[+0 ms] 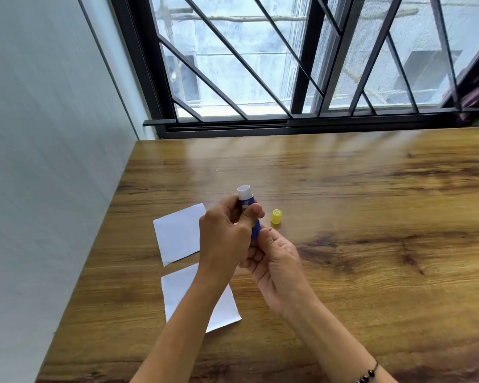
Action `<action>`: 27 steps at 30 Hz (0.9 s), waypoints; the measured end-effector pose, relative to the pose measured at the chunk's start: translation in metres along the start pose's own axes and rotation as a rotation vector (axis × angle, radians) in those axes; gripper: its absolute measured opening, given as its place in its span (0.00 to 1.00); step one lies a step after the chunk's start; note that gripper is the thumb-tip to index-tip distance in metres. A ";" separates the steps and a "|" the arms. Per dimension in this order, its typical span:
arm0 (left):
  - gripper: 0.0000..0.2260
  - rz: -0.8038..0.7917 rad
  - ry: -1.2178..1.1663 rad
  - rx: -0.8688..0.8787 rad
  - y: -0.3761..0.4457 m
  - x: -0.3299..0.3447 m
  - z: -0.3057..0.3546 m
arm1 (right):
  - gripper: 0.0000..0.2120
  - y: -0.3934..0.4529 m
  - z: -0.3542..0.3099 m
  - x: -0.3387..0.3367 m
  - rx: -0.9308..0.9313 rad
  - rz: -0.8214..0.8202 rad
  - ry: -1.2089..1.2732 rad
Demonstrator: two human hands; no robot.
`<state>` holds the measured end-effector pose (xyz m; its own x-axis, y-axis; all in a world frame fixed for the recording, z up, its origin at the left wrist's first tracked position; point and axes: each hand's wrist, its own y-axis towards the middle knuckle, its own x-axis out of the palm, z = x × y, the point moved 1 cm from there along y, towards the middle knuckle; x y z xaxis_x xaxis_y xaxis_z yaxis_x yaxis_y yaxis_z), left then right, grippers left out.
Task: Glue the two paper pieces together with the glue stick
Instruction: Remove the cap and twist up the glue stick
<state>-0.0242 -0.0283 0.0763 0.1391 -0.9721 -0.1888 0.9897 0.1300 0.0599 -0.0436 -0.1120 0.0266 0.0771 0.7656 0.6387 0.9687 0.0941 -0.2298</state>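
Observation:
Both my hands hold a blue glue stick (pixel 246 200) upright above the table, its white neck uncovered at the top. My left hand (pixel 224 233) wraps around the barrel. My right hand (pixel 274 261) pinches the bottom end from below. The yellow cap (pixel 276 216) stands on the table just right of the stick. Two white paper pieces lie on the table to the left: the farther paper (pixel 177 233) and the nearer paper (pixel 177 291), which my left forearm partly covers.
The wooden table (pixel 371 244) runs far to the right and toward a barred window (pixel 260 64) at the back. A pale wall (pixel 39 161) runs along the table's left edge. A beaded bracelet (pixel 368 374) sits on my right wrist.

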 end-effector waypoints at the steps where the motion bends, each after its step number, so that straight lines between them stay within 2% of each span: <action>1: 0.11 -0.001 -0.005 -0.006 0.000 -0.001 0.000 | 0.12 0.001 0.000 0.000 0.012 0.006 0.003; 6: 0.09 -0.022 -0.015 -0.009 -0.003 0.006 0.005 | 0.14 0.002 -0.004 -0.003 0.017 0.044 0.105; 9: 0.10 -0.027 -0.011 -0.011 0.000 0.004 0.005 | 0.12 -0.002 -0.005 0.001 -0.012 -0.003 0.113; 13: 0.11 -0.023 -0.006 -0.021 0.001 0.002 0.007 | 0.16 -0.002 -0.004 0.003 -0.032 -0.045 0.138; 18: 0.10 -0.020 0.008 0.003 0.001 0.001 0.006 | 0.09 0.000 -0.001 0.004 0.001 -0.009 0.095; 22: 0.10 -0.014 0.017 0.019 0.001 0.001 0.004 | 0.16 -0.001 0.001 0.003 0.051 -0.010 0.118; 25: 0.11 -0.009 0.008 0.011 0.002 0.001 0.003 | 0.14 -0.001 0.001 0.002 0.045 -0.054 0.114; 27: 0.11 -0.009 -0.003 0.006 0.003 -0.001 0.002 | 0.21 0.000 0.001 0.001 0.010 -0.084 0.145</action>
<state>-0.0218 -0.0274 0.0782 0.1304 -0.9737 -0.1867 0.9907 0.1203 0.0644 -0.0441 -0.1110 0.0269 0.0301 0.6553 0.7548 0.9707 0.1609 -0.1785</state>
